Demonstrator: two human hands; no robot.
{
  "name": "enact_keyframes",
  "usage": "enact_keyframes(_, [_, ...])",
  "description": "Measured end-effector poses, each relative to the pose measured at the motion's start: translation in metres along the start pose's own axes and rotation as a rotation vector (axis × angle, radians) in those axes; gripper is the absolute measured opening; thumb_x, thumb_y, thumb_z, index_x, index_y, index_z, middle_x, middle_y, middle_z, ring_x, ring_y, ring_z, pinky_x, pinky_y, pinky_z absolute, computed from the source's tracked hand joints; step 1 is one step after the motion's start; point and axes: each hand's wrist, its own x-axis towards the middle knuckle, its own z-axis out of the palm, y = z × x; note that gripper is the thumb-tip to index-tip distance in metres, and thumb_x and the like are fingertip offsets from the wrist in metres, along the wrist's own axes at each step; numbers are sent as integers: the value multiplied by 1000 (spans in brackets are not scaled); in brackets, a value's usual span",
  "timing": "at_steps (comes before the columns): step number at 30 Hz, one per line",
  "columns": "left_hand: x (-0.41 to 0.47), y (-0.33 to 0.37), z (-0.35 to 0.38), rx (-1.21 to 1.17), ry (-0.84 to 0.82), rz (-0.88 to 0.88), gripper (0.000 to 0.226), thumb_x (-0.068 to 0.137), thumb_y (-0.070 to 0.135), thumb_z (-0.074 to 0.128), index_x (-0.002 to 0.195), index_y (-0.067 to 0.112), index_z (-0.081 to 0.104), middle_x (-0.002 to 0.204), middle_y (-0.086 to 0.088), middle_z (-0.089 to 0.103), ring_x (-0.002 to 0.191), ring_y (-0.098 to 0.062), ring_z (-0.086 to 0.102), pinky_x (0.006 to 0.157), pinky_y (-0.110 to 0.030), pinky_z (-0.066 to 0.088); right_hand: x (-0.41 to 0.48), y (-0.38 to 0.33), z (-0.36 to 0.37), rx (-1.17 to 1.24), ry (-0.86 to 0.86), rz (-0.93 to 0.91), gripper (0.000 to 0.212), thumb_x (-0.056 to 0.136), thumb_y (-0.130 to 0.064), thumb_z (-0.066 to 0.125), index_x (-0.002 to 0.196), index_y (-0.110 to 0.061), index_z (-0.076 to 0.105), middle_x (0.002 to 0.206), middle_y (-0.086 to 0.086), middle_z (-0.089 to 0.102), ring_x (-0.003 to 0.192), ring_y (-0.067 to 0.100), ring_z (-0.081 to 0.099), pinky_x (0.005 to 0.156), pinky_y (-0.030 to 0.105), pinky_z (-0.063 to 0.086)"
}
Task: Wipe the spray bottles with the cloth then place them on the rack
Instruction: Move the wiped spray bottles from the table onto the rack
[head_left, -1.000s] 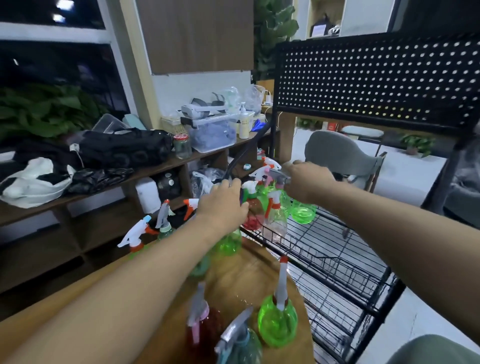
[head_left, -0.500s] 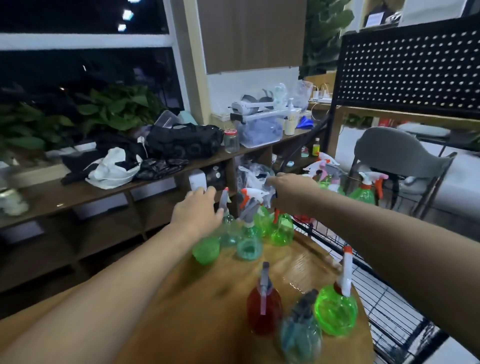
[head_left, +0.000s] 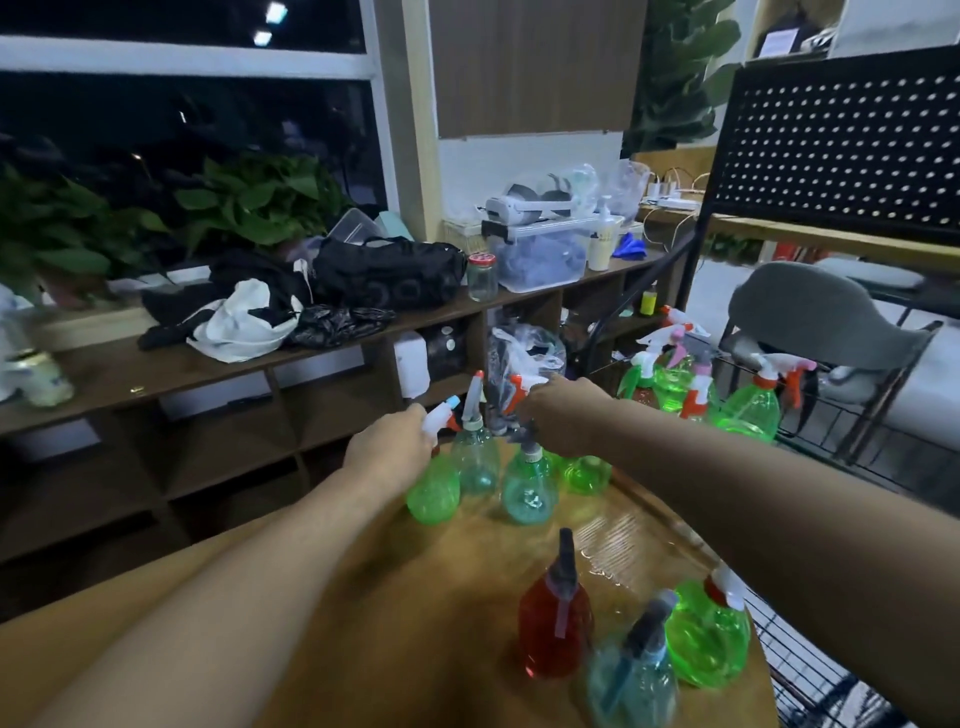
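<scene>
Head view: glossy wooden desk (head_left: 415, 597); left grip (head_left: 389, 452) clasps sprayer of green bottle (head_left: 434, 491), right grip (head_left: 566, 415) hold unclear; wire rack (head_left: 841, 441) beside, cluttered shelf (head_left: 182, 374) behind

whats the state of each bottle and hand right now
left hand, gripping sprayer of leftmost green bottle
right hand, curled over a sprayer, grip unclear
red bottle, upright on table, untouched
rack bottles, standing upright
</scene>
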Motion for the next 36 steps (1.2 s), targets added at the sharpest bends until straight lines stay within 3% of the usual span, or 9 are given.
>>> enact_keyframes(2, [0, -1, 1, -15, 17, 0, 16, 107, 34, 48, 102, 19, 51, 101, -6, 69, 87, -32, 60, 68, -40, 44, -1, 1, 3, 23, -2, 11, 6, 103, -30, 64, 100, -31, 69, 117, 0, 70, 109, 30, 64, 86, 40, 55])
enact_keyframes(4, [-2, -2, 0, -17, 35, 7, 15, 107, 33, 49, 100, 19, 50, 100, -5, 68, 88, -32, 60, 70, -41, 46, -4, 4, 2, 51, 4, 20, 19, 103, -30, 65, 86, -34, 57, 108, -3, 67, 96, 26, 61, 81, 36, 52])
enact_keyframes(10, [-12, 9, -17, -12, 120, 79, 13, 106, 33, 49, 99, 23, 50, 100, 0, 66, 89, -31, 60, 68, -39, 43, -23, 17, -12, 114, 57, 82, 20, 101, -22, 56, 109, -35, 69, 107, -12, 71, 95, 21, 67, 84, 36, 58])
enact_keyframes(14, [-23, 27, -33, -28, 180, 123, 20, 108, 38, 45, 95, 23, 48, 91, 3, 60, 85, -31, 56, 69, -40, 42, -42, 29, -27, 139, 128, 101, 20, 99, -21, 55, 97, -34, 70, 92, -14, 63, 87, 20, 62, 68, 32, 46])
enact_keyframes(22, [-51, 90, -64, -83, 234, 234, 24, 110, 43, 41, 101, 22, 50, 97, -3, 63, 96, -35, 62, 71, -41, 40, -102, 62, -56, 128, 190, 170, 15, 92, -20, 56, 85, -33, 55, 95, -5, 65, 96, 28, 68, 73, 36, 51])
enact_keyframes(27, [-60, 137, -76, -99, 253, 307, 23, 109, 41, 43, 100, 22, 51, 104, -8, 69, 96, -36, 61, 74, -42, 44, -148, 90, -69, 120, 254, 207, 18, 94, -25, 61, 107, -31, 72, 99, -4, 69, 95, 26, 64, 72, 34, 47])
enact_keyframes(31, [-64, 177, -80, -134, 239, 342, 20, 107, 42, 45, 98, 26, 51, 100, -4, 67, 91, -35, 60, 75, -43, 49, -180, 119, -75, 124, 282, 270, 7, 95, -28, 64, 94, -35, 63, 93, -10, 60, 92, 24, 59, 73, 34, 44])
enact_keyframes(34, [-63, 206, -80, -154, 239, 392, 20, 106, 42, 46, 98, 26, 52, 93, -3, 69, 90, -35, 62, 74, -42, 50, -202, 141, -76, 117, 298, 307, 18, 93, -28, 64, 80, -38, 56, 92, -9, 60, 93, 25, 61, 73, 33, 42])
enact_keyframes(36, [-60, 226, -80, -169, 236, 424, 21, 106, 43, 46, 96, 26, 52, 90, 0, 69, 88, -33, 63, 73, -41, 48, -217, 154, -74, 118, 294, 329, 13, 96, -27, 62, 86, -36, 61, 93, -9, 60, 91, 23, 59, 72, 33, 42])
